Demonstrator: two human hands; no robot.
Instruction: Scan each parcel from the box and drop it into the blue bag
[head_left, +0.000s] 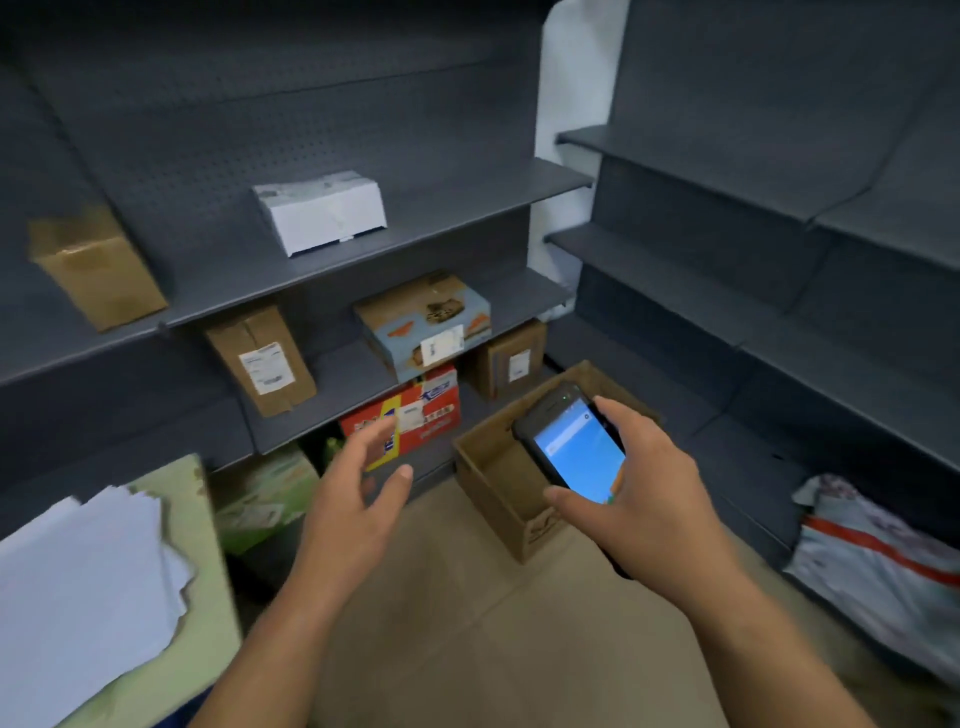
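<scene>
My right hand (644, 483) grips a black handheld scanner (569, 441) whose screen glows blue, held above an open brown cardboard box (498, 483) on the floor. What I can see of the box's inside is bare. My left hand (358, 483) hovers in the air left of the box, fingers spread and holding nothing. No blue bag is in sight.
Dark grey shelves (363, 270) fill the wall ahead, carrying a white box (322, 213), brown cartons (260, 358), a blue-and-brown carton (426, 322) and a red carton (410, 415). Empty shelves stand at right above a grey mailer bag (872, 561). White sheets (83, 582) lie on a green carton lower left.
</scene>
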